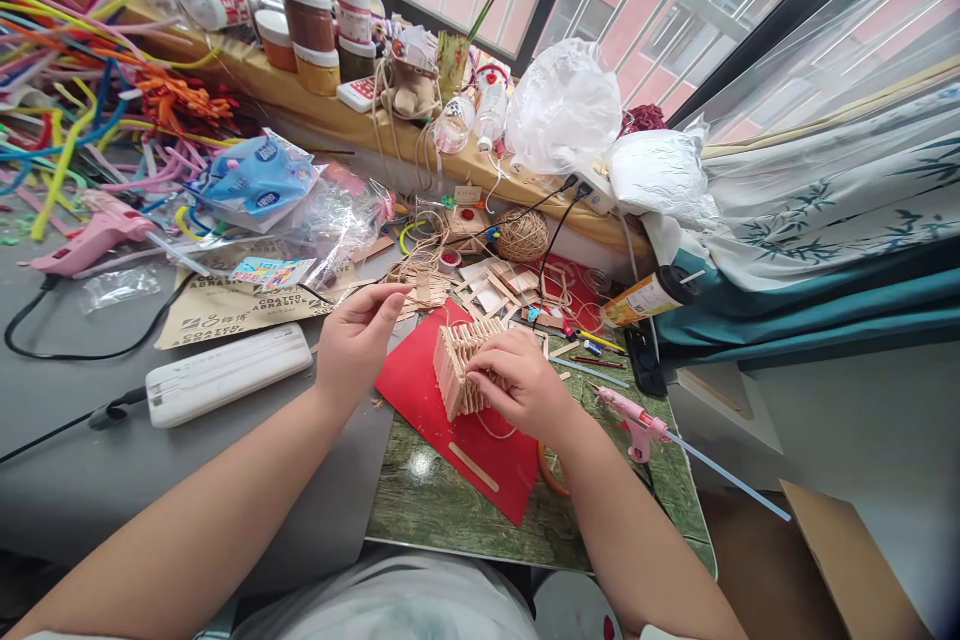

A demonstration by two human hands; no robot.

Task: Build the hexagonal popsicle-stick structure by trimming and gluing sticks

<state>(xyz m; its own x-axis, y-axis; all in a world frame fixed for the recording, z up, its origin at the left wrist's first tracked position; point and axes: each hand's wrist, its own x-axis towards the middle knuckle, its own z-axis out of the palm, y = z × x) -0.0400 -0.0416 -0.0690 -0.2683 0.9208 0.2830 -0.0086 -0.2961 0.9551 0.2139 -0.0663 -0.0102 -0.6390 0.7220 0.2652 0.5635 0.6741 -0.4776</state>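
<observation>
A small box (451,380) built from wooden craft sticks stands tilted on a sheet of red paper (409,370). My right hand (521,382) covers its right side, fingers curled against the slatted sticks. Thin twine (501,434) loops out below that hand. To the left of the box, my left hand (361,340) is raised with thumb and fingertips pinched together; anything between them is too small to make out. One loose craft stick (474,467) lies on the red paper near its front edge.
A pink glue gun (637,423) lies at the right, another glue gun (101,232) at the left. A white power strip (229,375) sits left of my arm. Behind are scattered craft sticks (491,285), a twine ball (523,236), a tilted cup (649,296) and a phone (643,360).
</observation>
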